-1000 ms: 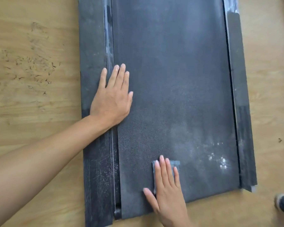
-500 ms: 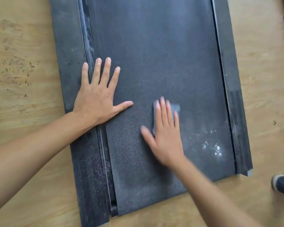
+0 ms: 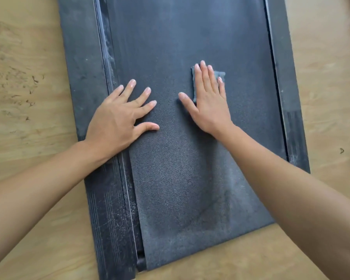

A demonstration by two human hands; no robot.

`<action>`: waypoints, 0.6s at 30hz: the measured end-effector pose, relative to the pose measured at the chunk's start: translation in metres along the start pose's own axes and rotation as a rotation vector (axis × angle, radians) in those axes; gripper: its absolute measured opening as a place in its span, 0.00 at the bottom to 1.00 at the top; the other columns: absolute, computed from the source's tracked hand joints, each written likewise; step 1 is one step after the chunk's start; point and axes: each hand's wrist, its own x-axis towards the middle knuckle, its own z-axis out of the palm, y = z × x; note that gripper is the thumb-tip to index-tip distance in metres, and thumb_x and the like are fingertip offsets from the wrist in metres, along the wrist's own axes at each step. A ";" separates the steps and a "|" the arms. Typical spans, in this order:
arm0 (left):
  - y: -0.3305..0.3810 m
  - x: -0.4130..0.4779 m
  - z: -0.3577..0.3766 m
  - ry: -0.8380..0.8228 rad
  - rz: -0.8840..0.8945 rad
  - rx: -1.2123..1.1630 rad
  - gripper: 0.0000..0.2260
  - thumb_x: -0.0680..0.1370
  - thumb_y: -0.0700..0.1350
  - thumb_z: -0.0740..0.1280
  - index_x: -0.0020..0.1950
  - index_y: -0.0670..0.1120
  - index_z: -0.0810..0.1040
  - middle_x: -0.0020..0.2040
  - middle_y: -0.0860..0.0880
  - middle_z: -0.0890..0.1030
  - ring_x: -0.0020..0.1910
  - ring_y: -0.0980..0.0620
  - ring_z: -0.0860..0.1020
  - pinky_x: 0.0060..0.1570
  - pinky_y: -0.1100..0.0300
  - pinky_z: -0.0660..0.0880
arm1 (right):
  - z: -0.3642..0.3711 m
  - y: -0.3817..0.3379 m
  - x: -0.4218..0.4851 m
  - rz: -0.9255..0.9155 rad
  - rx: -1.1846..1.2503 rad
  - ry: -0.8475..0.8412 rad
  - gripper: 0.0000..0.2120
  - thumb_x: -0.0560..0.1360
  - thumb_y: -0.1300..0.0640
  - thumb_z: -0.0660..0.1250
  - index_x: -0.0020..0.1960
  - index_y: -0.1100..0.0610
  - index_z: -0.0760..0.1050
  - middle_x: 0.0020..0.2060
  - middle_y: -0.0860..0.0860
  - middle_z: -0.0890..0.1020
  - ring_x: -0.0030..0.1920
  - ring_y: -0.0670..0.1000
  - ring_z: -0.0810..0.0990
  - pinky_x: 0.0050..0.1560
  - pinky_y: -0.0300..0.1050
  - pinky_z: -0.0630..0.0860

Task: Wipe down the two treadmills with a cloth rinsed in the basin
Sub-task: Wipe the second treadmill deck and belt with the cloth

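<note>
Right hand (image 3: 208, 102), fingers straight, is pressing a folded grey cloth (image 3: 220, 74); left hand (image 3: 117, 122) is lying splayed on the grainy treadmill belt (image 3: 170, 178).

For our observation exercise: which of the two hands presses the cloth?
The right hand, flat on the grey cloth; the left hand touches bare belt.

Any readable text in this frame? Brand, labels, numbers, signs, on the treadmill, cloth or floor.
None readable.
Treadmill belt: no print, only dust and wipe streaks.
Side rails: no label or brand, only scuffs and ribbing.
Cloth under the right hand: plain where it shows.
Floor: dark scratch marks and wood grain, no letters.
</note>
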 end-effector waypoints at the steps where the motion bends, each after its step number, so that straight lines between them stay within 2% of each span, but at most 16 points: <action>1: 0.000 -0.001 0.000 0.005 0.002 -0.001 0.31 0.82 0.68 0.57 0.77 0.50 0.76 0.79 0.49 0.71 0.82 0.39 0.63 0.82 0.44 0.59 | 0.002 0.002 -0.011 -0.002 0.008 0.002 0.41 0.83 0.30 0.47 0.86 0.53 0.44 0.86 0.50 0.45 0.85 0.50 0.41 0.84 0.58 0.44; 3: 0.000 -0.002 0.000 0.015 -0.001 -0.010 0.31 0.83 0.67 0.57 0.77 0.49 0.75 0.80 0.49 0.71 0.83 0.39 0.62 0.82 0.43 0.59 | 0.013 0.006 -0.076 0.015 0.002 -0.017 0.41 0.83 0.31 0.49 0.86 0.54 0.42 0.85 0.50 0.43 0.85 0.51 0.39 0.84 0.58 0.43; 5: 0.002 -0.003 -0.002 0.022 -0.006 -0.014 0.30 0.83 0.67 0.58 0.77 0.49 0.75 0.80 0.48 0.70 0.83 0.39 0.62 0.82 0.43 0.59 | 0.028 0.009 -0.181 0.055 0.009 -0.100 0.42 0.83 0.32 0.50 0.86 0.55 0.41 0.85 0.51 0.41 0.85 0.53 0.39 0.83 0.59 0.44; 7: 0.003 -0.001 -0.005 0.014 -0.013 -0.011 0.30 0.84 0.67 0.57 0.78 0.49 0.75 0.80 0.48 0.70 0.83 0.39 0.61 0.82 0.43 0.58 | 0.038 0.012 -0.277 0.063 -0.014 -0.184 0.42 0.84 0.32 0.50 0.86 0.57 0.42 0.85 0.53 0.41 0.85 0.56 0.41 0.82 0.61 0.46; 9: 0.005 -0.002 -0.007 -0.002 -0.016 -0.021 0.31 0.84 0.66 0.56 0.78 0.48 0.74 0.81 0.48 0.70 0.83 0.38 0.60 0.82 0.43 0.57 | 0.049 0.017 -0.327 0.063 -0.069 -0.261 0.42 0.84 0.32 0.49 0.85 0.59 0.43 0.85 0.55 0.42 0.85 0.59 0.44 0.81 0.61 0.46; 13: 0.006 -0.005 -0.008 -0.013 -0.014 0.008 0.31 0.85 0.66 0.53 0.79 0.48 0.72 0.81 0.46 0.69 0.83 0.38 0.59 0.83 0.43 0.56 | 0.052 0.015 -0.314 0.085 -0.110 -0.278 0.42 0.84 0.32 0.48 0.85 0.60 0.43 0.85 0.57 0.43 0.85 0.59 0.43 0.81 0.59 0.43; 18: 0.004 -0.005 -0.014 -0.023 -0.001 0.017 0.31 0.85 0.66 0.53 0.79 0.47 0.73 0.81 0.45 0.69 0.83 0.36 0.60 0.82 0.42 0.57 | 0.049 0.011 -0.310 0.107 -0.135 -0.314 0.43 0.84 0.30 0.47 0.85 0.58 0.39 0.84 0.54 0.36 0.84 0.58 0.38 0.82 0.57 0.38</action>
